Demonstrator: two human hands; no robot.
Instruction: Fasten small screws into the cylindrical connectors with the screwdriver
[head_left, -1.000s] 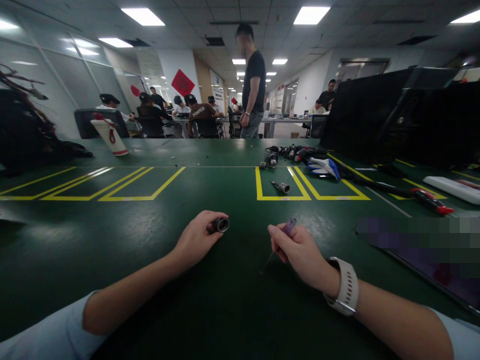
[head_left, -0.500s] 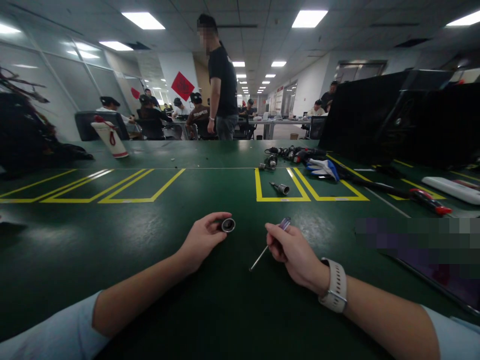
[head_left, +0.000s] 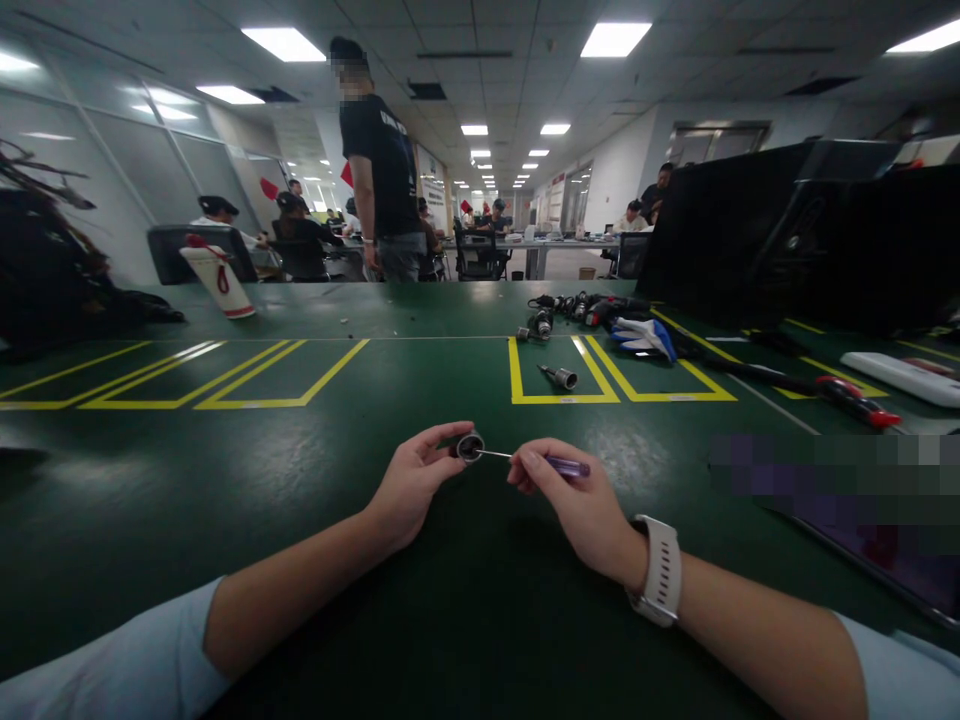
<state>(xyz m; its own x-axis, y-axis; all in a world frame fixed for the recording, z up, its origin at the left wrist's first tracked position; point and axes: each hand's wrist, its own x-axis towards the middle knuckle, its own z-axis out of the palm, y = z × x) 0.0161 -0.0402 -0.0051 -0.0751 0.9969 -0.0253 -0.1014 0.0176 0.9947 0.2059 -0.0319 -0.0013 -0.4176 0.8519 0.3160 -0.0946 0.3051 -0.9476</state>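
Note:
Between the thumb and fingers of my left hand (head_left: 416, 475) is a short, round metal part (head_left: 470, 435), hollow, its dark opening turned toward me. My right hand (head_left: 566, 490) grips a thin screwdriver (head_left: 568, 466) with a purple see-through handle. The screwdriver lies nearly level, and its slim shaft points left, the tip at the mouth of the metal part. Whether the tip touches the inside cannot be made out. Beyond my right hand, a metal piece with a thin stem and a cup-shaped end (head_left: 559, 376) lies inside a yellow taped outline.
On the green table (head_left: 315, 560), several metal parts (head_left: 541, 322) and a blue-white glove (head_left: 645, 338) lie at the back right. A red-and-black handled tool (head_left: 851, 398) and a phone-like slab (head_left: 870, 540) are farther right. A white cup (head_left: 220, 280) stands back left; a person (head_left: 384, 180) stands beyond the table.
The screwdriver has swung from pointing down to nearly level, its tip now at the metal part's opening. My left hand has moved slightly right and up. The standing person has shifted left.

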